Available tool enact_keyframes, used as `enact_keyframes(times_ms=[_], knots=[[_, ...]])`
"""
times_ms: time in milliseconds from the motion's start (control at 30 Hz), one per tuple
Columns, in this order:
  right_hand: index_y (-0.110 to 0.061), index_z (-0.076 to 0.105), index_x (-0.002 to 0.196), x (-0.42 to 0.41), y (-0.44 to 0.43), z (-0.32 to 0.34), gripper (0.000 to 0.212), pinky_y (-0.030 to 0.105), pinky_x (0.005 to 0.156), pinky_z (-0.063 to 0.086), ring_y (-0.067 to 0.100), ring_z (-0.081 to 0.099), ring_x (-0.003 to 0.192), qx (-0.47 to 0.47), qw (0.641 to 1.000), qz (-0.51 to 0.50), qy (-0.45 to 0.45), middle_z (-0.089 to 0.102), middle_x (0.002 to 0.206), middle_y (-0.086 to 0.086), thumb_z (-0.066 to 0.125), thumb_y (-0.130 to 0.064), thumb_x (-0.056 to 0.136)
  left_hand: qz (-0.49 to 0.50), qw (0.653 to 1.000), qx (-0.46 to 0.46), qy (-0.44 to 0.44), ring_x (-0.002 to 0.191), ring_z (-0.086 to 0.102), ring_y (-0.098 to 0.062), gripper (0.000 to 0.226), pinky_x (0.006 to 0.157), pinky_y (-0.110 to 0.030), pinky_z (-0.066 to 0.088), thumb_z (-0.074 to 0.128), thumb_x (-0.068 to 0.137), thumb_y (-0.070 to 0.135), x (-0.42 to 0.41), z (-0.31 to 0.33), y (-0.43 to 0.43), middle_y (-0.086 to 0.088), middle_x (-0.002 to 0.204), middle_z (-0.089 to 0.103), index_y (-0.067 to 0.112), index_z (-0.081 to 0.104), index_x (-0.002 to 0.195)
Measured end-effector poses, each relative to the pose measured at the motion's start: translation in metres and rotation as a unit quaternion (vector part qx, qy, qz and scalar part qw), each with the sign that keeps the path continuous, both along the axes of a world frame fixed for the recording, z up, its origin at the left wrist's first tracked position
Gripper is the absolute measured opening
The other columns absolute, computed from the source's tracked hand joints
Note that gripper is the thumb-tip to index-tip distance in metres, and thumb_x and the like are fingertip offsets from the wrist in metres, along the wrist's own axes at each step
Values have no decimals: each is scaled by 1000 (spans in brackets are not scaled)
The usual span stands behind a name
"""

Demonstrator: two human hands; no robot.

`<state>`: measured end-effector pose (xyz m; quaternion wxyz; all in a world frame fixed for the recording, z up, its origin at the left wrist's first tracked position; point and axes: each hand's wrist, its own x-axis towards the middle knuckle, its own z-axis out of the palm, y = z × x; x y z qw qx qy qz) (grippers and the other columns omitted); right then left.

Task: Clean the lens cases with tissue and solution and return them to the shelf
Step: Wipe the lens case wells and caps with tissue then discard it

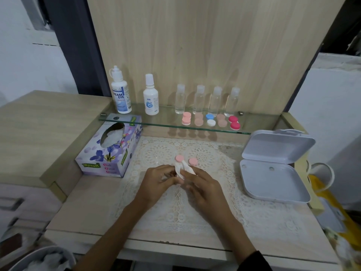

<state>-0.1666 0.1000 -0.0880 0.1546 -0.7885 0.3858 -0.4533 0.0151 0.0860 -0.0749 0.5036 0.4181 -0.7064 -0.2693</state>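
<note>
I have both hands at the middle of the lace mat (175, 208) that covers the table (93, 202). The left hand (156, 180) curls its fingers round a crumpled white tissue (182, 169), and the right hand (205, 189) grips the same tissue from the other side. I cannot tell whether a case body is wrapped inside it. Two pink caps (179, 158) lie on the mat just beyond my fingertips, one touching the tissue. I cannot say whether they are loose or screwed onto a case.

I judge this to be the wiping step for one case, so the task is under way but not finished. Five lens cases (186, 118) sit in a row on the right half of the glass shelf (136, 120), in front of four small clear bottles (199, 99). Nothing shows which of them are already cleaned. The two solution bottles (150, 96) stand capped at the shelf's left end, and the tissue box (111, 151) rests at the table's left edge below them. An open white box (273, 169) lies at the right edge.

What is left, as I read it, is to finish this wipe, close the case and set it back on the shelf.
</note>
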Motion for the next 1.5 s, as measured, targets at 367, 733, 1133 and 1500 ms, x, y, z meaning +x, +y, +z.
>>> enact_keyframes(times_ms=[367, 733, 1133, 1500], knots=[[-10, 75, 92, -5, 0, 0, 15, 24, 65, 54, 8, 67, 88, -39, 996, -26, -71, 70, 104, 3, 69, -1, 83, -50, 997, 37, -43, 80, 64, -6, 34, 76, -15, 48, 78, 72, 32, -2, -3, 1, 13, 92, 69, 23, 70, 103], [-11, 72, 110, -6, 2, 0, 24, 9, 74, 47, 5, 64, 87, -9, 997, -76, -23, 72, 102, 3, 69, -12, 86, -31, 998, -17, -50, 84, 63, -5, 39, 76, -19, 49, 61, 82, 52, 2, -3, -1, 15, 95, 67, 27, 68, 112], [-10, 71, 88, -8, 4, 2, 13, 12, 59, 45, -1, 61, 67, 3, 989, -114, -95, 69, 78, -6, 79, -8, 77, -25, 998, -28, -43, 81, 63, -5, 40, 73, -20, 50, 60, 83, 52, 1, -4, -1, 11, 88, 69, 26, 66, 112], [-13, 72, 100, -6, 8, 10, 20, 14, 60, 46, 1, 64, 70, -4, 993, -88, -84, 71, 82, -8, 62, -26, 89, -15, 997, -49, -50, 81, 65, -7, 35, 71, -27, 52, 57, 88, 47, 2, -4, 0, 8, 91, 69, 27, 64, 116]])
